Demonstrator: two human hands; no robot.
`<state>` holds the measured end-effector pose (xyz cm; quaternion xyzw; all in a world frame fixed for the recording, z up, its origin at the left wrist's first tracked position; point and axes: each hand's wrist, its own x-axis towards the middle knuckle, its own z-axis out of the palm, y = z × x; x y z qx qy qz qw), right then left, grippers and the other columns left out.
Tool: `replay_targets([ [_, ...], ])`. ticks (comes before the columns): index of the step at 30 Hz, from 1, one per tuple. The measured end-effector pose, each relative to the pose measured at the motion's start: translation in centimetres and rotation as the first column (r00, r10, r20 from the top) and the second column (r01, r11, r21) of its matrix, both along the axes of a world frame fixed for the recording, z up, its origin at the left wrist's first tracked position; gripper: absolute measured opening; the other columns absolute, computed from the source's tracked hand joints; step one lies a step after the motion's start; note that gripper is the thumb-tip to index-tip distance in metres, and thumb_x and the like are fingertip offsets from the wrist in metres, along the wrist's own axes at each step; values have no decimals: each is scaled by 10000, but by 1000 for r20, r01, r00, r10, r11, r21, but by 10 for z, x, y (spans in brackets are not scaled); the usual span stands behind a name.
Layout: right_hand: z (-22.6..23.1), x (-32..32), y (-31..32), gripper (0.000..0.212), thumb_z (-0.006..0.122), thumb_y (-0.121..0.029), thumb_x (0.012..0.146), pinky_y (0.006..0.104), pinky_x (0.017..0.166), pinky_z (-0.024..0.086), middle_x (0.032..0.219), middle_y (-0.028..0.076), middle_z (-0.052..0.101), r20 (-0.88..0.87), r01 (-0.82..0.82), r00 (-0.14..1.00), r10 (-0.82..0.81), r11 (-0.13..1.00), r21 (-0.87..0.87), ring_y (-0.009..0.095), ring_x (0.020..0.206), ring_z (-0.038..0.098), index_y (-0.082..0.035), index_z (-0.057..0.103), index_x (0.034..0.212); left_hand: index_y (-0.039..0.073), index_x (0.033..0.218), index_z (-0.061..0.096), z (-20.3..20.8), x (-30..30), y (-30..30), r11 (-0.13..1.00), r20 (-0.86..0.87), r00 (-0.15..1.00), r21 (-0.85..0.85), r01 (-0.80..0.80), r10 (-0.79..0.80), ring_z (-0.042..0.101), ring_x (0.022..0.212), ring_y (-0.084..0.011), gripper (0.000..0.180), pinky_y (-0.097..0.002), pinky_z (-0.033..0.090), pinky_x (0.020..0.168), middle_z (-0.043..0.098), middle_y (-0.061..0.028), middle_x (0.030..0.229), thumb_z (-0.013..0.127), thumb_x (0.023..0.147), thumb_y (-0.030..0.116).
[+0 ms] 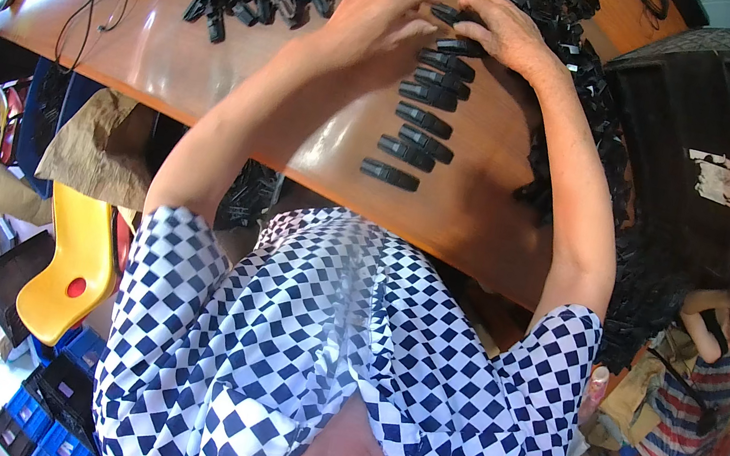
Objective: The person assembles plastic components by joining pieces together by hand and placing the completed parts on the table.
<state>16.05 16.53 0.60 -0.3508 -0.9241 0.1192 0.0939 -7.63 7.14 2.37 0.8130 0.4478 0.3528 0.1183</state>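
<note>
Right hand (506, 33) pinches a black plastic piece (445, 13); left hand (388, 12) curls at its left end, grip unclear. Similar pieces (424, 120) line the bench (486, 166) below.

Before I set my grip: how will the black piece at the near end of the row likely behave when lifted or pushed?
The black piece looks like rigid plastic, so it should keep its shape when lifted. Small and slim, it is probably light. Lying flat on the glossy table, it would likely slide rather than roll.
</note>
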Motion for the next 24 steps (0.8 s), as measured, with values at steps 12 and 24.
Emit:
replay_targets([
  [12, -65, -30, -65, 403, 540, -439, 986, 471, 944, 446, 1179, 129, 657, -606, 346, 756, -248, 937, 48, 356, 1099, 584, -114, 693, 1169, 4, 1251, 526, -14, 49, -209, 117, 244, 44, -610, 784, 969, 637, 1112, -305, 411, -387, 555, 992, 578, -249, 1212, 695, 957, 236],
  [24, -75, -157, -150, 344, 582, -388, 973, 481, 937, 431, 1204, 101, 613, -541, 292, 816, -205, 953, 78, 332, 1138, 555, -131, 670, 1184, 104, 1276, 561, -75, 26, -201, 628, 271, -567, -309, 714, 778, 542, 1237, -338, 392, -566, 411, 1090, 607, -124, 1276, 725, 922, 142],
])
